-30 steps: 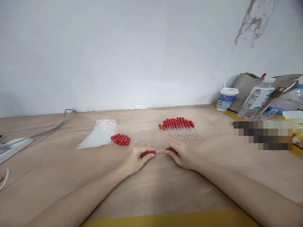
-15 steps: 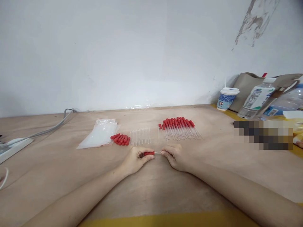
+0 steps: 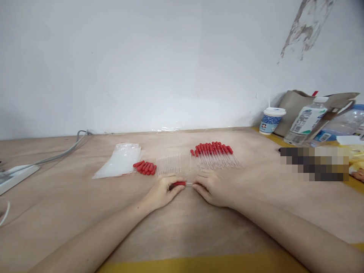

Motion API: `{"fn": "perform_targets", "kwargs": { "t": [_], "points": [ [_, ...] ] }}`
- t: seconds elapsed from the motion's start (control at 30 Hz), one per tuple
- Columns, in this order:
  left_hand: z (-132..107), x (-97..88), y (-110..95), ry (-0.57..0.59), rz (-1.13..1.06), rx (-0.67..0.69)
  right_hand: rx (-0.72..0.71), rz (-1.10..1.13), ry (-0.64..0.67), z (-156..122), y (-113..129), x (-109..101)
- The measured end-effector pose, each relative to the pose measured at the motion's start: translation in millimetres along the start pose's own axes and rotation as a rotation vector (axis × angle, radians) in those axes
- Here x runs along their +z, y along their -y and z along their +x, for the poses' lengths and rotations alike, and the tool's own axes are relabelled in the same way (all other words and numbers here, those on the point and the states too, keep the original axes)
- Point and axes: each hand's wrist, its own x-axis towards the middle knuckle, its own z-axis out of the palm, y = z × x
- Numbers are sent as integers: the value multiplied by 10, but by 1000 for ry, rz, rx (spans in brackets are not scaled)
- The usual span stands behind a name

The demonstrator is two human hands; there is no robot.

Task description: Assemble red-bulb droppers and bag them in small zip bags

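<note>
My left hand [image 3: 167, 188] is closed on a red rubber bulb [image 3: 179, 183], its thumb and fingers pinching along the sides. A thin clear dropper tube [image 3: 189, 184] runs from the bulb's open end to my right hand [image 3: 209, 187], whose thumb and fingertips pinch it. How deep the tube sits in the bulb is hidden. Behind my left hand lies a small pile of red rubber bulbs [image 3: 146, 168]. A row of loose clear tubes [image 3: 168, 163] lies beside it. Several droppers with red bulbs [image 3: 214, 151] are lined up beyond my right hand.
Clear plastic bags [image 3: 119, 161] lie on the wooden table [image 3: 71, 212] at left, near a white power strip [image 3: 18, 176] and grey cable [image 3: 61, 154]. A paper cup [image 3: 272, 120], a bottle [image 3: 307, 120] and a grey bag [image 3: 290, 106] stand at back right, against the wall.
My hands have shifted only slightly, the right fingertips a little closer to the bulb. Both keep hold of the bulb and tube. The camera view has tilted slightly.
</note>
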Motion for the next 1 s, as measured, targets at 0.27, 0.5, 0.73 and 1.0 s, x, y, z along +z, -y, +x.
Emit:
{"fn": "perform_targets", "kwargs": {
  "t": [0.27,0.5,0.73,1.0],
  "points": [
    [11,7,113,-1,41,-123,493,138,-86,185,-250,-158],
    [12,0,81,22,47,-100,739,-88,-93,617,-437,13],
    [0,0,106,21,49,-83,863,-194,-55,754,-478,177],
    [-3,-1,100,24,54,-78,815,-189,-48,728,-404,163]
  ]
}}
